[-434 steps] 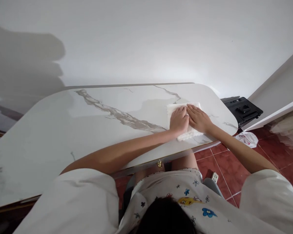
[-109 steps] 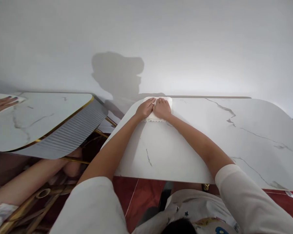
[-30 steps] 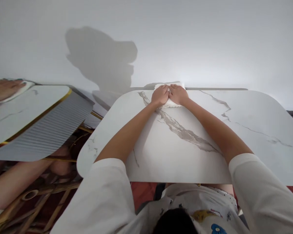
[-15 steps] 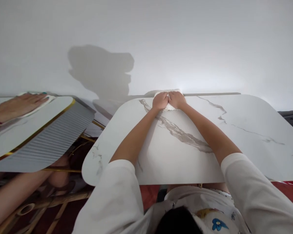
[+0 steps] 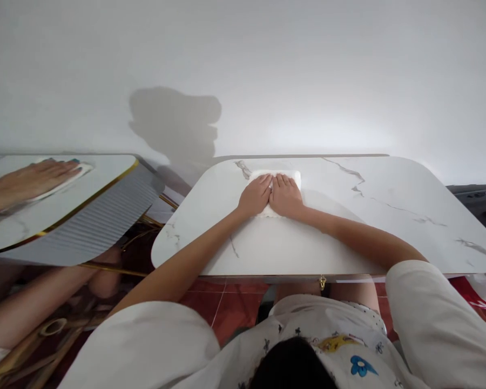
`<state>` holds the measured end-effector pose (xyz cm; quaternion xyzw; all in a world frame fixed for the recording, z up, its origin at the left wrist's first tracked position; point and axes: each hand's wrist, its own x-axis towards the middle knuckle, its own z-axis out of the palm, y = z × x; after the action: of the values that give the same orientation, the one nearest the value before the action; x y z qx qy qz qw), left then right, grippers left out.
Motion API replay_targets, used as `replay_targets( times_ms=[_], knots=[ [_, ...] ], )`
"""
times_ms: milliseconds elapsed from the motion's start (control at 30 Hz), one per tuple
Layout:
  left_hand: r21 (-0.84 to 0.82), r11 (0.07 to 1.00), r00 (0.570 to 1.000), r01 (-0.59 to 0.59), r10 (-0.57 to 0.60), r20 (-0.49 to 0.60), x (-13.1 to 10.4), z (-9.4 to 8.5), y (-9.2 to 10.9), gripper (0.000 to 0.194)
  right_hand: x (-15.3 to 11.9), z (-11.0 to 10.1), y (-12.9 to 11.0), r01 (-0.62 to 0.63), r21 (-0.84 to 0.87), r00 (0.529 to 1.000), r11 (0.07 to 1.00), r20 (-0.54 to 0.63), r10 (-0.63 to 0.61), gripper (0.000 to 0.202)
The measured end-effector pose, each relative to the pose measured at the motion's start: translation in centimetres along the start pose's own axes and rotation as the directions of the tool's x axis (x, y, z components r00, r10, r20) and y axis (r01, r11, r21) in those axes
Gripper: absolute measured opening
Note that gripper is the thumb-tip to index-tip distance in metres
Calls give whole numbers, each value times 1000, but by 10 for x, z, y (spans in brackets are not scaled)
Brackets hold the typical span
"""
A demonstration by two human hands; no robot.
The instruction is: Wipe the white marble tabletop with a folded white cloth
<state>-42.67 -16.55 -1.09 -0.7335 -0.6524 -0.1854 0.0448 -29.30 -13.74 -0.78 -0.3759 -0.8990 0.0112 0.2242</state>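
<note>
A white cloth (image 5: pixel 272 210) lies on the white marbled tabletop (image 5: pixel 389 232), left of its middle. My left hand (image 5: pixel 256 195) rests flat on the cloth's left part, palm down. Beside it, my right hand (image 5: pixel 285 195) presses on the cloth's right part, its fingers stretched toward the wall. The two hands touch along their inner edges. Some cloth shows past the fingertips and between the wrists; the rest is hidden under the palms.
On the left, another person's hand (image 5: pixel 44 181) lies on a white cloth on a second marbled table (image 5: pixel 85 183) with a gold edge. A wall (image 5: pixel 308 81) stands behind both tables. Dark objects (image 5: pixel 481 202) are at the far right.
Both my hands and the cloth have come back from the table's far edge toward my body. My elbows are spread wider, and the view has shifted slightly.
</note>
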Motion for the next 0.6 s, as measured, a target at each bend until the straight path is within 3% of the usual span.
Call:
replay_targets(
  times_ms=[167,333,467,600],
  knots=[
    [56,997,998,61,-62,15,-65,-15,35,54,-58,-25,-26,118,20,992,993,35,-119,54],
    [49,992,993,113,-114,25,-112,-22,81,55,-111,-52,-28,191,43,978,981,78,-194,56],
    [-25,994,993,103,-101,64,-123,-22,117,55,-143,-71,-13,195,55,975,979,94,-200,56],
    [-91,991,987,103,-90,131,-107,-18,138,56,-152,-82,9,148,34,981,988,120,-151,56]
  ],
)
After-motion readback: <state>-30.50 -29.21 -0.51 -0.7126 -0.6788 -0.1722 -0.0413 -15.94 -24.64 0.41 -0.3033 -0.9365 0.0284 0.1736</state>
